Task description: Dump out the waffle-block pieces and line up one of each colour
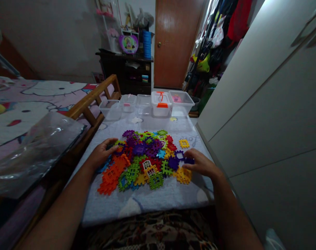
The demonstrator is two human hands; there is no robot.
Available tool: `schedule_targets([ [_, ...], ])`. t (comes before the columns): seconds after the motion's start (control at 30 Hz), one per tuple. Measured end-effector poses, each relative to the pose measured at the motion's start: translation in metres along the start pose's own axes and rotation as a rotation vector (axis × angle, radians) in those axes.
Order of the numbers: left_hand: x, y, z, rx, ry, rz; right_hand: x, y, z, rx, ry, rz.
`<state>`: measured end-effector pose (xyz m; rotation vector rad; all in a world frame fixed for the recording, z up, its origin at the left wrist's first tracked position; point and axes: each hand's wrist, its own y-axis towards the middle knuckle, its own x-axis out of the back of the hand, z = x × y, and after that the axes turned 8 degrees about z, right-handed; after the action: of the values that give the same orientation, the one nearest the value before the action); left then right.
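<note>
A heap of flat, interlocking plastic tiles (144, 159) in purple, orange, green, yellow and red lies on a pale cloth-covered table (158, 198). My left hand (103, 152) rests on the heap's left edge, fingers curled over orange and purple tiles. My right hand (201, 162) sits at the right edge, its fingers pinched on a small purple tile (188, 160) beside yellow ones. A single yellow tile (184, 143) lies apart, just beyond the heap.
Several clear plastic boxes stand along the table's far edge, one with a white lid and orange latch (161, 103). A wooden bed frame (92, 100) and a plastic bag (33, 152) are on the left. A pale wardrobe (264, 104) runs along the right. A door (176, 41) stands beyond.
</note>
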<state>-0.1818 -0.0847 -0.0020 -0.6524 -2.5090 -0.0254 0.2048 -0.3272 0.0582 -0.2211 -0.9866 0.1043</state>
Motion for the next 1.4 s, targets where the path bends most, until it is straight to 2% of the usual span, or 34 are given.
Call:
schedule_targets([
  [0.13, -0.001, 0.001, 0.001, 0.005, 0.0, -0.004, -0.017, -0.022, 0.013, -0.007, -0.163, 0.051],
  [0.3, 0.0, 0.0, 0.002, -0.005, -0.001, 0.007, -0.03, -0.021, 0.015, 0.007, -0.206, 0.006],
  [0.5, 0.0, 0.001, 0.001, -0.005, 0.003, 0.007, -0.023, -0.007, 0.009, -0.004, -0.092, -0.07],
  [0.63, -0.001, -0.001, -0.004, 0.003, -0.015, -0.014, -0.018, -0.009, 0.008, 0.006, -0.044, -0.08],
  [0.77, -0.001, -0.002, -0.006, 0.0, -0.018, -0.014, -0.024, -0.019, 0.012, 0.053, -0.114, -0.052],
  [0.97, -0.001, -0.001, -0.002, -0.009, -0.003, -0.014, -0.035, -0.024, 0.017, 0.019, -0.237, -0.054],
  [1.17, -0.001, 0.0, -0.001, 0.003, 0.011, -0.019, -0.017, -0.023, 0.027, 0.076, -0.103, -0.015],
  [1.23, -0.001, 0.001, 0.0, -0.001, 0.009, -0.014, -0.009, -0.017, 0.031, 0.094, -0.108, -0.111],
  [1.4, 0.0, 0.002, 0.005, -0.023, 0.012, -0.014, -0.009, 0.012, 0.032, 0.064, -0.215, -0.559],
])
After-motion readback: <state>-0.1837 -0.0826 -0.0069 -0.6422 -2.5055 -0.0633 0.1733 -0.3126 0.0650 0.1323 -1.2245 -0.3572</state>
